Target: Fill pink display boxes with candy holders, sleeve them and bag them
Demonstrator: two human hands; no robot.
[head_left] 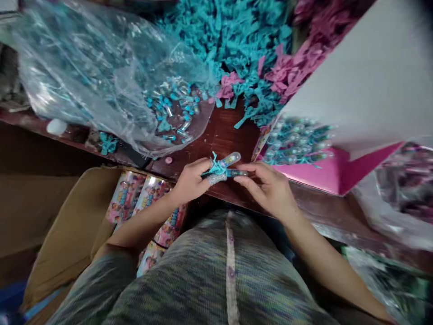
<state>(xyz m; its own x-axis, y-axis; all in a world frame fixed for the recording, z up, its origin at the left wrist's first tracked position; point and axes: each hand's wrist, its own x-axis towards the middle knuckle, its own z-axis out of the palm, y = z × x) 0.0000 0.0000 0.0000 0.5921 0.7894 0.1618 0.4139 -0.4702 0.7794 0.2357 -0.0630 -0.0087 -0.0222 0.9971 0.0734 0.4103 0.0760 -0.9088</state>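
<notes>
My left hand (pixel 191 180) is closed around a blue ribbon bow (pixel 216 168) and the lower ends of small clear tubes above the table edge. One clear tube with a rounded tip (pixel 230 159) points up and right, with small coloured bits inside. A second, darker tube (pixel 233 173) lies below it, and its far end is pinched between the thumb and fingers of my right hand (pixel 265 184). A silvery wrapped piece (pixel 216 179) shows by the left fingertips; I cannot tell what it is.
A clear plastic bag (pixel 115 76) with blue-capped vials (pixel 174 108) lies left. Blue ribbon strips (pixel 237 36) and pink ones (pixel 304 54) are piled behind. A pink-and-white box (pixel 324 171) at right holds similar tubes (pixel 294 140). A carton (pixel 67 225) with printed cylinders (pixel 125 194) stands lower left.
</notes>
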